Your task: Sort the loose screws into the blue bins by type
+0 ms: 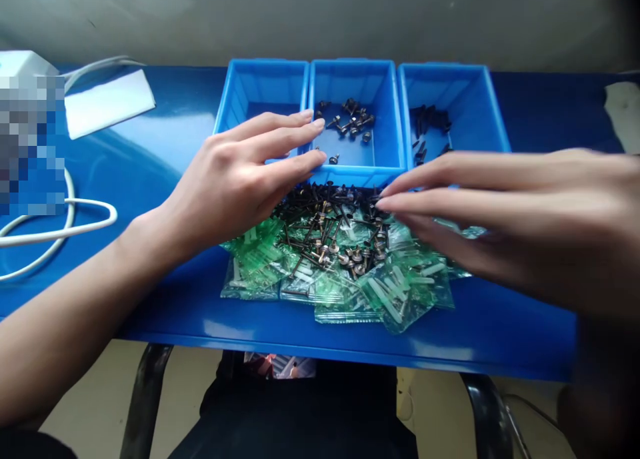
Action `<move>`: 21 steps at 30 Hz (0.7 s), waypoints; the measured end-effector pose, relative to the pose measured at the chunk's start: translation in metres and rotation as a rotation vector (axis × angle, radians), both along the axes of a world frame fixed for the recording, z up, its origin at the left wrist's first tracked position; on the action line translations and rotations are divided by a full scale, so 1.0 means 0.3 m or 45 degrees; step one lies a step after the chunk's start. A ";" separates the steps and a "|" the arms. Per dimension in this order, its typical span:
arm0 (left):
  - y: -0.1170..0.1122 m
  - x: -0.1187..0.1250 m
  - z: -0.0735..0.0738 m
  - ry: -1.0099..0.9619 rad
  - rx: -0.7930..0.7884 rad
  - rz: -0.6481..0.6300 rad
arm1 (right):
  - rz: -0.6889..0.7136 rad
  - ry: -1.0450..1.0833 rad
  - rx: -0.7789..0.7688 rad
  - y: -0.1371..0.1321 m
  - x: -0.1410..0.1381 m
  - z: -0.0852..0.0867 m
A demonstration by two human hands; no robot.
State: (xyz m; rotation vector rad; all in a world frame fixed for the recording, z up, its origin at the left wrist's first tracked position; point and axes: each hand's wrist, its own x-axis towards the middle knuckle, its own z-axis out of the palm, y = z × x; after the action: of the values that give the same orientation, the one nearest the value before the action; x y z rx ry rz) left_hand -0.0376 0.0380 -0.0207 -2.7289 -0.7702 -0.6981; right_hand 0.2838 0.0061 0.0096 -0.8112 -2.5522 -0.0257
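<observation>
My left hand (250, 166) is stretched out over the front of the left bin, with its fingertips at the near end of the middle blue bin (357, 177). Its fingers are apart and I see nothing held; the thumb is mostly hidden. From the right, my right hand (500, 209) reaches to the edge of a pile of loose screws (325, 232), partly blurred. Its fingers are extended, the tips close together beside dark screws, with no held thing visible. Under and around the screws lie clear green-tinted plastic packets (400, 292) with pale plugs inside. Several bolts with washers (353, 122) lie in the middle bin.
The left blue bin (267, 79) and the right blue bin (493, 112), which holds dark screws (430, 119), flank the middle one. A white card (110, 104) and a white cable (70, 231) lie at the left of the blue table (200, 319). A grey wall stands behind.
</observation>
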 end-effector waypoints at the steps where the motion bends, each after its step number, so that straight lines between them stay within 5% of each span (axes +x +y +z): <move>1: 0.000 0.001 0.000 0.005 -0.001 0.009 | 0.077 -0.072 0.038 -0.005 -0.013 -0.010; 10: 0.005 0.003 -0.005 -0.018 0.015 -0.021 | 0.056 -0.041 0.051 -0.014 -0.062 -0.052; 19: 0.002 -0.002 -0.006 -0.008 0.054 -0.037 | -0.108 0.649 -0.619 -0.017 -0.094 -0.006; 21: 0.002 -0.002 -0.005 -0.018 0.052 -0.039 | -0.200 0.745 -0.581 -0.021 -0.092 -0.010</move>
State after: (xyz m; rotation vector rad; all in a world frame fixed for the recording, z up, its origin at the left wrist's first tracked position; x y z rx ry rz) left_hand -0.0382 0.0386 -0.0222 -2.7076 -0.7106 -0.7322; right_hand 0.2562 -0.0002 0.0067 -1.0038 -1.9512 0.6653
